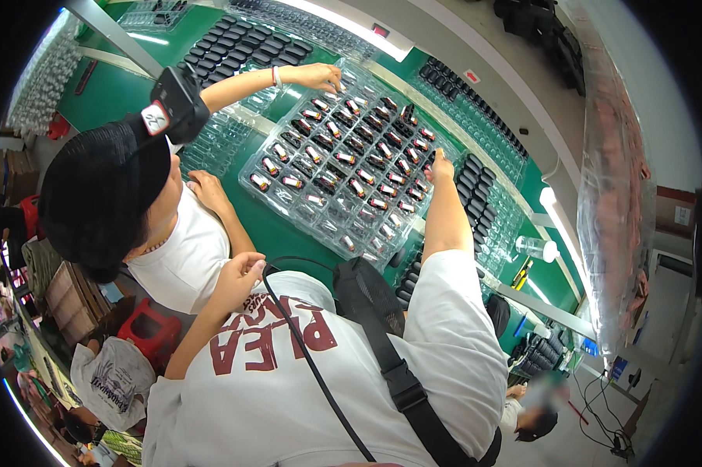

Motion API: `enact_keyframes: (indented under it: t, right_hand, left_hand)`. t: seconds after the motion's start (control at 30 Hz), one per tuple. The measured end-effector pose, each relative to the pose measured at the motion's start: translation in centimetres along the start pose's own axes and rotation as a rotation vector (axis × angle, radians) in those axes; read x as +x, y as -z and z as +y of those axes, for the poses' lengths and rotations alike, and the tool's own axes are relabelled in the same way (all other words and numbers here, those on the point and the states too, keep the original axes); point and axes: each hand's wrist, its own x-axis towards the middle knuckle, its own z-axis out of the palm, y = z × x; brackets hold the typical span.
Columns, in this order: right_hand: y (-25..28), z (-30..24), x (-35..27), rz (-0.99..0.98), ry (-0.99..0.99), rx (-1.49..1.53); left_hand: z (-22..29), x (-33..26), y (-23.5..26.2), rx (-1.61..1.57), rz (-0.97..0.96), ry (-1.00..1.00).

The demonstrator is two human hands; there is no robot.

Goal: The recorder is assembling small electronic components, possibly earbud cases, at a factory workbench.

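A large clear plastic tray [285, 208] lies on the green table, its pockets filled with several small dark parts bearing white-and-red labels [345, 158]. Over the tray's right edge, my right hand [440, 168] is closed, fingers bent inward; whatever it grips is too small to make out. My left hand [240, 279] hangs near my chest, its fingers curled together with nothing visible in them. Across on the left, a co-worker's hand [320, 76] reaches to the tray's far corner. That person's other hand [208, 189] rests by the table's near edge.
Rows of black oval parts [238, 45] lie in trays at the far left, with more [473, 191] on the right. A clear bottle [537, 248] stands at the right. A red stool [149, 333] is on the left, and a long lamp [565, 226] borders the right side.
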Motion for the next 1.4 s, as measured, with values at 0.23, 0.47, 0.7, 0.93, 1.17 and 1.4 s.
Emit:
enact_keyframes:
  t: [0.23, 0.47, 0.7, 0.93, 1.17, 1.4]
  right_hand:
    - [1.3, 2.4, -0.2, 0.454, 0.297, -0.23]
    - [0.3, -1.8, -14.0, 0.108, 0.869, -0.171]
    - [-4.2, -1.4, -36.9, -0.602, 1.316, -0.392]
    - [-7.3, 3.0, -46.3, -0.765, 1.39, -0.513]
    - [-10.3, 2.1, -44.5, -0.894, 0.844, 0.102]
    - [-20.4, 1.6, -29.6, -0.137, 1.164, -0.774]
  left_hand:
    - [1.7, 0.0, -0.6, -0.034, 0.032, -0.062]
    - [1.1, 0.6, 0.2, -0.185, 0.075, -0.176]
    - [4.1, 0.6, -0.1, -0.542, -0.232, 0.14]
    - [1.5, -2.4, 2.0, -0.506, -0.469, 0.36]
    - [0.9, -6.1, 4.2, -0.697, -0.354, 0.21]
    - [1.0, -10.2, 5.4, -0.781, -0.242, 0.219]
